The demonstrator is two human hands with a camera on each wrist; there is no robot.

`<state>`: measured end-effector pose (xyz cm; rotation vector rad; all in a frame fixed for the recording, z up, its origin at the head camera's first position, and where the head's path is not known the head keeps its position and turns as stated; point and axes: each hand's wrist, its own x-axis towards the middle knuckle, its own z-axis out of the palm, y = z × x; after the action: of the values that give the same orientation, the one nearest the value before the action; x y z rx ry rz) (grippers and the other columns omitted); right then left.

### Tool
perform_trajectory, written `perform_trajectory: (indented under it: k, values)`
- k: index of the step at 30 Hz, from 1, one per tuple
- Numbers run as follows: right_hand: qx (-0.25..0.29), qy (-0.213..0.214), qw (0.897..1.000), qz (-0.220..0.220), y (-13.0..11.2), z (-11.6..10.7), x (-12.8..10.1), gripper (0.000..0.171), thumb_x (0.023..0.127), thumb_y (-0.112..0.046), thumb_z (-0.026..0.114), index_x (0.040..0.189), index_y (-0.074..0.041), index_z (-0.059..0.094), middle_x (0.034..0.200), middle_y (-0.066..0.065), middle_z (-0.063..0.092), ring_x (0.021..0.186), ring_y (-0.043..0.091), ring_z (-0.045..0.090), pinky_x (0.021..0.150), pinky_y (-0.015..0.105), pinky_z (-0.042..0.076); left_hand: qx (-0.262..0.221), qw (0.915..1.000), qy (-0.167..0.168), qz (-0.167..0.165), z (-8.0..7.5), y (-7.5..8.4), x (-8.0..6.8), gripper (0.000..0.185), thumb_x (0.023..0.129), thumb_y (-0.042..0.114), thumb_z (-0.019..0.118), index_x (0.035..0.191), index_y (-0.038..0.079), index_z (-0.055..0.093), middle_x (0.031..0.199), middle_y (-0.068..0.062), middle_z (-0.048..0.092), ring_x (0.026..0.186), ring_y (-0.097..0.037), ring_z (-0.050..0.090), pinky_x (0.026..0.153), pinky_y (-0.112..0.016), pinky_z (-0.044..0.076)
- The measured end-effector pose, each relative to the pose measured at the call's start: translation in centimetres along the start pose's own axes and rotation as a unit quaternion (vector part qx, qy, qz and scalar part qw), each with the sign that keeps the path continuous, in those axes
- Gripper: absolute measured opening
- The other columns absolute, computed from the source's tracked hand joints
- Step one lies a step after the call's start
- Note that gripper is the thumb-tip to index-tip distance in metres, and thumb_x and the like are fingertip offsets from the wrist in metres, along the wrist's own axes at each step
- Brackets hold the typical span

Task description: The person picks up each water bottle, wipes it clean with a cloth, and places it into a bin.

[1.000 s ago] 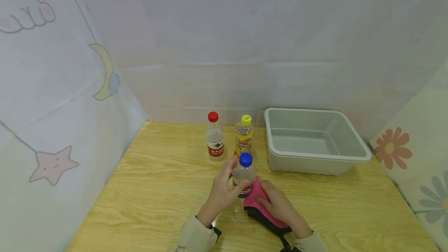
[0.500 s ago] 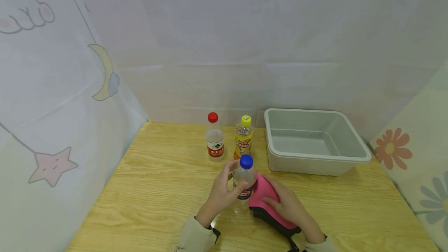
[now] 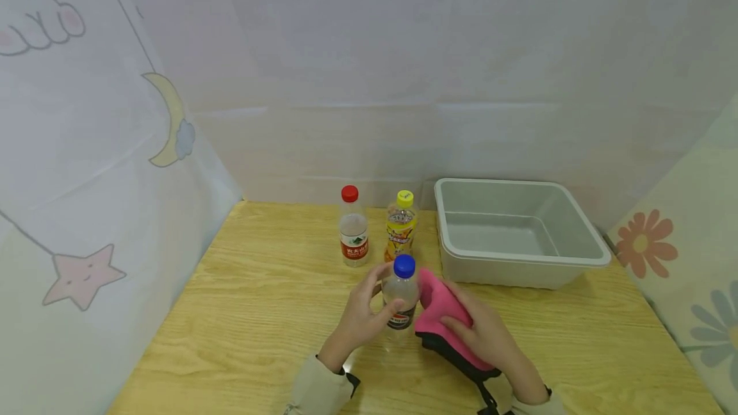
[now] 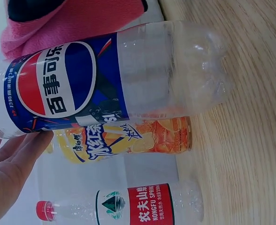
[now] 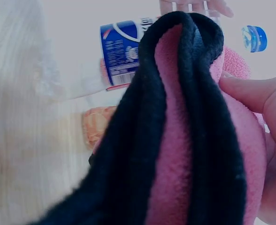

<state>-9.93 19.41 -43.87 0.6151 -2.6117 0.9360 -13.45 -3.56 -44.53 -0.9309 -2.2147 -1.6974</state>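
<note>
On the worktop point(image 3: 259, 312), Pepsi bottle point(image 4: 114, 77) upright; my left hand point(image 3: 363, 312) wraps its fingers round it, right hand point(image 3: 484, 328) pinches a pink, black-edged cloth point(image 3: 436, 306) beside it. Bottle seems empty: likely light, slick, easily dented; best held mid-body. Cloth likely soft.

Pink cloth point(image 3: 435, 307) blocks right of the Pepsi bottle point(image 3: 403, 317); above is free.

From the water bottle point(image 3: 354, 239), the tea bottle point(image 3: 400, 229) and tub point(image 3: 513, 271) stand at three o'clock, the printed moon point(image 3: 172, 122) at ten.
</note>
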Motion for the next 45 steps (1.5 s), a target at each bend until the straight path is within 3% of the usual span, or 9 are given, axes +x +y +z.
perform_trajectory:
  k: [6,10,18,25,26,33,39,45]
  values:
    - [-0.001,0.036,0.998,-0.042,-0.1,-0.7,0.4,0.064,0.070,-0.003,0.075,0.128,-0.003,0.049,0.113,0.013,0.059,0.091,0.021,0.058,0.070,0.038,0.051,0.024,0.9997,0.002,0.011,-0.3,0.0,-0.1,0.053,0.086,0.014,0.063,0.133,0.003,0.040,0.124,-0.013,0.043,0.112,-0.027,0.048,0.085,-0.039,0.049]
    - [0.002,0.047,0.997,-0.057,-0.3,-1.1,0.8,0.065,0.070,-0.001,0.075,0.130,-0.005,0.048,0.114,0.012,0.059,0.093,0.021,0.058,0.071,0.040,0.051,0.044,0.9988,0.000,0.022,-0.3,0.3,0.0,0.056,0.083,0.004,0.065,0.132,-0.004,0.040,0.121,-0.018,0.043,0.107,-0.032,0.049,0.081,-0.042,0.051]
    - [-0.006,0.068,0.994,-0.083,-0.9,-1.8,1.8,0.070,0.066,0.003,0.076,0.130,-0.005,0.048,0.116,0.013,0.058,0.095,0.022,0.057,0.073,0.041,0.051,0.046,0.9988,-0.002,0.016,-1.2,3.9,0.6,0.050,0.082,-0.007,0.060,0.127,-0.011,0.039,0.118,-0.023,0.048,0.105,-0.035,0.049,0.081,-0.039,0.051]
    - [-0.016,0.061,0.993,-0.095,-1.8,-2.1,2.4,0.068,0.070,0.001,0.074,0.132,-0.006,0.046,0.121,0.012,0.056,0.101,0.025,0.056,0.075,0.045,0.050,0.049,0.9987,-0.006,0.010,-1.3,4.3,0.4,0.047,0.084,-0.007,0.057,0.128,-0.009,0.041,0.122,-0.023,0.048,0.110,-0.036,0.048,0.082,-0.044,0.050]
    - [-0.017,0.059,0.993,-0.097,-1.9,-2.1,2.5,0.068,0.071,0.000,0.073,0.133,-0.007,0.046,0.122,0.012,0.055,0.102,0.026,0.056,0.075,0.045,0.050,0.050,0.9987,-0.004,0.010,-1.3,4.2,0.4,0.047,0.084,-0.007,0.057,0.128,-0.009,0.041,0.122,-0.023,0.048,0.111,-0.036,0.048,0.082,-0.044,0.050]
    - [-0.015,0.052,0.991,-0.119,-2.3,-1.6,2.9,0.065,0.076,-0.003,0.071,0.134,-0.007,0.044,0.125,0.013,0.054,0.106,0.029,0.055,0.078,0.046,0.050,0.067,0.9965,0.004,0.050,-0.6,-0.2,-0.2,0.050,0.090,0.010,0.055,0.136,0.001,0.038,0.129,-0.013,0.042,0.114,-0.029,0.048,0.081,-0.035,0.051]
    - [-0.006,0.038,0.991,-0.126,-2.4,-1.3,3.0,0.066,0.075,-0.005,0.072,0.134,-0.006,0.044,0.123,0.014,0.054,0.105,0.028,0.055,0.078,0.046,0.051,0.059,0.9973,0.002,0.045,-0.5,-0.2,-0.1,0.051,0.091,0.017,0.056,0.137,0.004,0.036,0.128,-0.013,0.043,0.114,-0.028,0.047,0.080,-0.034,0.052]
    - [-0.007,0.011,0.994,-0.112,-2.3,-1.1,2.9,0.069,0.074,-0.002,0.072,0.135,-0.003,0.041,0.120,0.016,0.055,0.096,0.024,0.059,0.073,0.042,0.052,0.064,0.9978,-0.006,0.016,-0.5,0.3,-0.1,0.053,0.090,0.020,0.059,0.137,0.009,0.036,0.128,-0.010,0.045,0.113,-0.025,0.048,0.080,-0.033,0.052]
